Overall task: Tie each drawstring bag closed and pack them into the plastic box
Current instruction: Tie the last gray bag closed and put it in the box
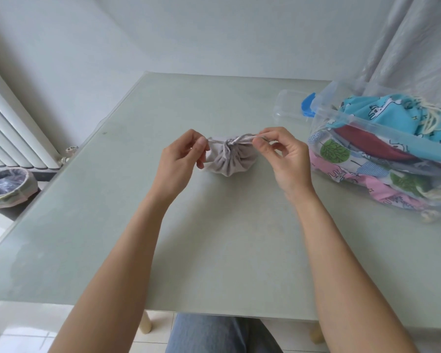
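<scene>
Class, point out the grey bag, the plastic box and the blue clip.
grey bag [225, 163], head view, on its gathered cloth.
plastic box [382, 128], head view, on its near rim.
blue clip [307, 106], head view, on its middle.

A pale green glass-topped table [214, 238] is occupied by a gathered grey fabric drawstring bag [227, 161], a clear plastic box [382, 138] and a clear lid with a blue clip [290, 105].

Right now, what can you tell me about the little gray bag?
The gray bag is small, soft cloth, puffed round, sitting on the pale green table near its middle. Its top is gathered into tight pleats with a knot in the gray cord. The left hand pinches one cord end and the right hand pinches the other, pulling sideways.
</scene>
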{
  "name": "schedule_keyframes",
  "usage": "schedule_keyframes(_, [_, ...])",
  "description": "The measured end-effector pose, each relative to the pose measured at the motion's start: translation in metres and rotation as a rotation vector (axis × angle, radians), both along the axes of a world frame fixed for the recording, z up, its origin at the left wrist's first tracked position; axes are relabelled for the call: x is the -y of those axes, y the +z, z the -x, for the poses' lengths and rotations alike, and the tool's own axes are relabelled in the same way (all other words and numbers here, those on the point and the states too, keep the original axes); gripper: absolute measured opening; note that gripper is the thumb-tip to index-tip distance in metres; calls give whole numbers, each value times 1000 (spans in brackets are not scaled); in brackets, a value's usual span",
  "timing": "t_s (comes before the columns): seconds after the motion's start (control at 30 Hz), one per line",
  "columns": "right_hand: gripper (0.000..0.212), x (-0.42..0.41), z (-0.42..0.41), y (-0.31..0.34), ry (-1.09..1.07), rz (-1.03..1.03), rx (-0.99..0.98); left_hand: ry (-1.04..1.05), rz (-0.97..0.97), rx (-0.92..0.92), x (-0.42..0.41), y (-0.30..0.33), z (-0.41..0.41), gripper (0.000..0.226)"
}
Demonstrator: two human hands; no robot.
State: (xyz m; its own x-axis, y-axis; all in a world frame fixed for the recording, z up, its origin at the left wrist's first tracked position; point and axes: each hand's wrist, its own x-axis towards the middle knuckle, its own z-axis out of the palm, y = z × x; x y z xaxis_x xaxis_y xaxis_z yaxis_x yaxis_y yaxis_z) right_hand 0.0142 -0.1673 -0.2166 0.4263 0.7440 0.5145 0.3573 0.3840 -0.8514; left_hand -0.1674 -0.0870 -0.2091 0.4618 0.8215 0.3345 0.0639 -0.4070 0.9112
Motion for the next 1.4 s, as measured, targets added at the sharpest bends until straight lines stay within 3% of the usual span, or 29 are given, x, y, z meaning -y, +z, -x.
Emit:
schedule_keyframes(0.2, [13, 0, 1, 1, -58, 96, -188, 42, 57, -59, -2, -9, -4, 25])
schedule_keyframes(0.43, [19, 4, 6, 4, -77, 175, -365, 165, -132, -166, -10, -18, 0, 25])
schedule_keyframes(0.67, [17, 10, 1, 11, -39, 163, -462, 141, -103, -148, -7, -17, 2, 24])
schedule_keyframes(0.83, [8, 19, -30, 2, 0, 569, -91, -38, -17, -340, -8, -16, 5, 21])
schedule_keyframes(0.87, [15, 20, -35, 1, -29, 598, -28, -25, -19, -359, -8, -15, 4, 22])
schedule_keyframes(1.03, [35, 27, -23, 27, -72, 364, 33, 136, -9, -56, -14, 3, 7, 26])
schedule_keyframes(1.17, [66, 36, -1, 36, 160, 404, 475, 123, -48, -309, -40, 4, 10, 33])
schedule_keyframes(1.23, [72, 30, 9, 25, 230, 449, 670, 105, -97, -412, -58, 2, 4, 39])
schedule_keyframes(1.33, [51, 21, 10, 5, 155, 438, 879, 29, -135, -574, -81, -6, -16, 50])
schedule_keyframes(1.4, [33, 24, 3, 6, 120, 438, 870, -47, -132, -679, -88, -8, -34, 59])
